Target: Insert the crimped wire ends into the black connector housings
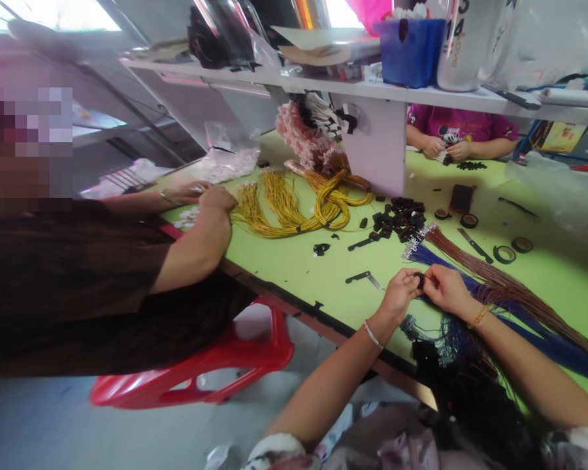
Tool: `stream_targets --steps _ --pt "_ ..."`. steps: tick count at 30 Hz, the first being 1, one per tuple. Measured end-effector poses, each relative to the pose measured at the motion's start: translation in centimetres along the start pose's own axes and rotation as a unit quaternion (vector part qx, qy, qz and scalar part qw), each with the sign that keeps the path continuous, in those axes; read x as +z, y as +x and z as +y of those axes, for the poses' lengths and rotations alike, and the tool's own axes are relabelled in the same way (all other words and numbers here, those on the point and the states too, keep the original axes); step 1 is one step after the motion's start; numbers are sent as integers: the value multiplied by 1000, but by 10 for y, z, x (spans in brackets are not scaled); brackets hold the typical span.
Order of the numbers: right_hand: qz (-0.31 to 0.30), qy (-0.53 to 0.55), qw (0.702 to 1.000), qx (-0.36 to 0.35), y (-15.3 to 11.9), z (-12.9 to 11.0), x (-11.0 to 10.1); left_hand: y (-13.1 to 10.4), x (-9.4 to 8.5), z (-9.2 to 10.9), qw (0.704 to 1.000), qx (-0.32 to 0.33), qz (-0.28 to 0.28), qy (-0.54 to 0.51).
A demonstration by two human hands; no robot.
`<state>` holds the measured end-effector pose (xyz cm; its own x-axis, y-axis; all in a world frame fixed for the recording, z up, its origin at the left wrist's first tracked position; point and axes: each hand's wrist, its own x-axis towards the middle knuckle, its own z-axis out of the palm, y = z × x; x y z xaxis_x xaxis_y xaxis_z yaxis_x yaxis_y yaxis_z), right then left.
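Near the table's front edge, my left hand (400, 294) and my right hand (448, 287) meet with closed fingers around a small black piece (419, 281). Blue wires (436, 258) with silvery tips pass behind and under my right hand, and brown wires (475, 261) run beside them to the right. Below my hands, a dark bundle of wires with black parts (426, 359) hangs over the edge. A pile of black connectors (396, 219) sits beyond my hands. To the left of my left hand lies an open cutter (362, 277).
Yellow wire bundles (294, 209) lie at centre left beside a seated person's arms. Tape rolls (504, 254) and a blade (475, 245) lie at right. A shelf (323, 81) carries a blue bin (411, 52). Another person sits opposite; a red stool (225, 365) stands lower left.
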<state>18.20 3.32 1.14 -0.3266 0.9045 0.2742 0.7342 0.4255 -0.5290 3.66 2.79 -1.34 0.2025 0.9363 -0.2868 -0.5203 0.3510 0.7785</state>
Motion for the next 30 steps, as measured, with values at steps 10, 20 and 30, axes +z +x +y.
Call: stream_targets --steps 10,20,30 --pt "-58 165 983 57 15 14 -43 -60 33 -1 883 289 -114 351" --pt "-165 -58 984 41 -5 7 -7 -55 44 -13 630 451 -326 542" --pt "-172 -149 974 -1 -6 -6 -13 98 -65 85 629 209 201 722"
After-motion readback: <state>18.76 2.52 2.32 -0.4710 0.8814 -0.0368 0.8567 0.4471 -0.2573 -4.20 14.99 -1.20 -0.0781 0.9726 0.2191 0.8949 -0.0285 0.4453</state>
